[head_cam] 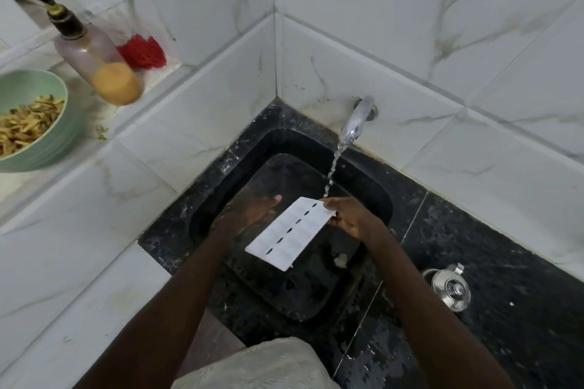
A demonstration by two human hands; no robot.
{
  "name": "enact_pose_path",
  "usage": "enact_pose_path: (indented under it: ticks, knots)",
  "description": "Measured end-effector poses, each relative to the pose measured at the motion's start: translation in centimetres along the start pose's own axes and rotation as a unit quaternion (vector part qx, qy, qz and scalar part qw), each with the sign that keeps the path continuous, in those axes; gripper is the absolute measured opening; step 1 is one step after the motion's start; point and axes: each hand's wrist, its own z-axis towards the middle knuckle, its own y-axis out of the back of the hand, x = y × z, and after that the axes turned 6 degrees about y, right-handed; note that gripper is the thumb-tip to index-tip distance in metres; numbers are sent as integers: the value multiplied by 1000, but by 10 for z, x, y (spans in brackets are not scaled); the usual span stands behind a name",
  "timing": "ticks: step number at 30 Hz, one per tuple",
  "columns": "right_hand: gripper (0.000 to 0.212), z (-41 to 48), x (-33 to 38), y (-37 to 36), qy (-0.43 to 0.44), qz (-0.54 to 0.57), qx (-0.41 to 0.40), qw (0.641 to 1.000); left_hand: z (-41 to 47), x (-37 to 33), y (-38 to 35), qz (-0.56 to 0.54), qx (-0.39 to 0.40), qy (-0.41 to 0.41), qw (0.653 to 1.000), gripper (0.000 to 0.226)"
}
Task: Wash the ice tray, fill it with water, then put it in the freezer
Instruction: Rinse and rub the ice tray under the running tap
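White plastic ice tray (290,232) tilted over the black stone sink (221,167), right hand (350,218) pinching its far corner, left hand (252,213) spread open beside it, chrome tap (357,123) streaming water onto the tray's top edge

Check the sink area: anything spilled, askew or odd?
The stream lands at the tray's far corner by the right hand, not over its cells. The counter looks wet.

Both forearms are bare from the near edge of the view to the hands, with no sleeve, watch or ring showing. The left hand (252,215) and right hand (354,218) wear no gloves. At the near edge, between the arms, lies pale, off-white textured cloth (262,363) of a garment.
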Motion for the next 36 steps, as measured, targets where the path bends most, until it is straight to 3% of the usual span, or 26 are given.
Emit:
enact_pose_path:
  ticks: [3, 5, 7, 10, 13, 19, 25, 28, 33, 36]
  knots:
    - [21, -3, 3, -3, 22, -3, 11, 1000, -14, -5, -14, -96, 166, 91, 977, 42]
    - [16, -1, 1, -6, 46, -31, -15, 998, -15, -3, -23, -100, 201, 100, 969, 40]
    - [10, 7, -1, -6, 94, -161, -77, 979, -9, 3, -35, -138, 178, 69, 972, 43]
    - [20, 10, -5, -10, 169, -389, -147, 894, -2, 11, -54, -240, 128, 41, 961, 39]
    - [30, -3, -10, -21, 250, -434, -163, 850, -4, 13, -73, -316, 70, 34, 945, 33]
    - [37, -13, -19, -26, 313, -558, -156, 752, -6, 14, -91, -372, 1, 27, 928, 31]
    - [50, -21, -14, -39, 243, -531, -115, 804, -4, 11, -102, -380, 0, -34, 925, 37]
    - [57, -24, -19, -39, 251, -543, -65, 799, 0, 12, -103, -367, -28, -33, 929, 36]
    - [59, -23, -13, -24, 245, -533, -128, 799, -2, 20, -112, -372, 32, -41, 927, 44]
    - [62, -26, -11, -25, 236, -526, -88, 812, -5, 17, -119, -377, 45, -53, 924, 42]
